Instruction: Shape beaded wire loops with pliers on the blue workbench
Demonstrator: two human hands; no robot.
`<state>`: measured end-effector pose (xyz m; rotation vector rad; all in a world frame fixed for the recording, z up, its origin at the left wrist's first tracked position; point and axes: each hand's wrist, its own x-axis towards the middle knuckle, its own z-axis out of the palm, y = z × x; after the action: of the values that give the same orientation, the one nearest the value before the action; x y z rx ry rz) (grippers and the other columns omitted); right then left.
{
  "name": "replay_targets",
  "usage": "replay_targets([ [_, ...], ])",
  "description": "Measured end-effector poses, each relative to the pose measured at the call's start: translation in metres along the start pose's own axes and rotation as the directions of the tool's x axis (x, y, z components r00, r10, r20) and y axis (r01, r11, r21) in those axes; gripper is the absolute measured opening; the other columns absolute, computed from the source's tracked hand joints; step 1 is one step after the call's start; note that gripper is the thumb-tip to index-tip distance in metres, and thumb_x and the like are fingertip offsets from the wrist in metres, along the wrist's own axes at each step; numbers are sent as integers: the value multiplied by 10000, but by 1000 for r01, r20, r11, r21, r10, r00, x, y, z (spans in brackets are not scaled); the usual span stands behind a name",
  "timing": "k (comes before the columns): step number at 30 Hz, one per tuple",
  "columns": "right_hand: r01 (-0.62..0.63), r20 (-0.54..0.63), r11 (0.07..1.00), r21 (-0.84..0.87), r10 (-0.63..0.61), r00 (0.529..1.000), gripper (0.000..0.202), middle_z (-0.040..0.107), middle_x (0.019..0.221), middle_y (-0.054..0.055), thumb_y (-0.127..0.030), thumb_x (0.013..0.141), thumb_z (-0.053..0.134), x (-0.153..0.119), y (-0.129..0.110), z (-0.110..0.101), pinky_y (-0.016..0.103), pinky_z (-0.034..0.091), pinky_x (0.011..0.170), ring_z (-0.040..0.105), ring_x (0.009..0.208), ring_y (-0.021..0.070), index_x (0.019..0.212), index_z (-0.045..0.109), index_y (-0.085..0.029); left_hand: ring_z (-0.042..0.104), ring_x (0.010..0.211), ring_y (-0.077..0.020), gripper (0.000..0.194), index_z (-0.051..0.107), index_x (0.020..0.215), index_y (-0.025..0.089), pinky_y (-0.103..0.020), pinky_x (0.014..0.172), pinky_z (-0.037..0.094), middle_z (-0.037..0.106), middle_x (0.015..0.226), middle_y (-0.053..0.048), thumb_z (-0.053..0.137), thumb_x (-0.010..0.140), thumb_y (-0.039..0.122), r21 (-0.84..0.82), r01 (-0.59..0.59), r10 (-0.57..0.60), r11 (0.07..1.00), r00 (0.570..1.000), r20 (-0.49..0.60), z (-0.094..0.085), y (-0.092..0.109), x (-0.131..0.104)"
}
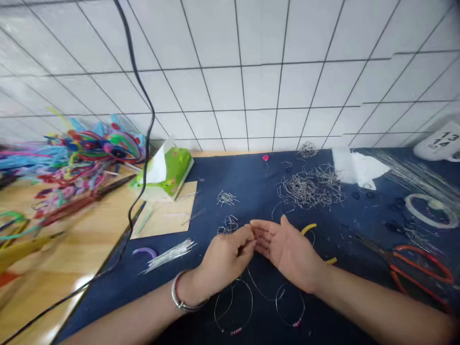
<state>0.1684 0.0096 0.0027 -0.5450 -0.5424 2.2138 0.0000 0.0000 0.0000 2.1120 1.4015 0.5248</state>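
At lower centre, my curled left hand (222, 261) is apparently pinching thin wire (255, 286), needing steadiness, against my open right hand (293, 254).

The only view is worn on the person's head, looking forward and steeply down from close above the near edge of the dark blue cloth-covered surface (247, 177), facing the white tiled wall (258, 86) beyond its far edge.
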Motion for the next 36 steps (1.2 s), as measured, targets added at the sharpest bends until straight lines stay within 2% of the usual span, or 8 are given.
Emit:
replay_targets([
  [11,-10,-13,1000,-23,10,1000,534,558,1120,120,-496,904,215,-1,-1,1,393,254,1009,504,1048,194,1088,563,-135,443,507,-76,134,494,726,162,-214,500,356,534,611,18,409,828,177,-23,-39,39,999,999,-26,-2,2,0],
  [23,-9,7,999,-43,9,1000,534,555,1126,122,-482,911,203,0,-1,-1,403,238,1017,491,1061,201,1115,541,-123,450,517,-75,135,476,711,167,-214,510,352,530,612,26,394,813,134,34,-63,61,997,997,43,-6,1,-2],
  [32,-10,39,993,-116,14,999,527,549,1147,119,-477,913,207,-2,2,0,403,240,1018,484,1081,204,1144,528,-128,445,498,-73,121,473,702,168,-211,502,348,525,595,30,408,793,123,96,-44,41,994,999,33,-6,1,-3],
  [36,-15,37,994,-112,19,999,528,546,1148,122,-478,913,206,-2,2,-1,399,248,1012,489,1071,199,1144,528,-129,469,515,-84,117,500,757,167,-219,510,366,546,625,17,405,826,165,63,-36,34,997,999,38,-5,1,-2],
])
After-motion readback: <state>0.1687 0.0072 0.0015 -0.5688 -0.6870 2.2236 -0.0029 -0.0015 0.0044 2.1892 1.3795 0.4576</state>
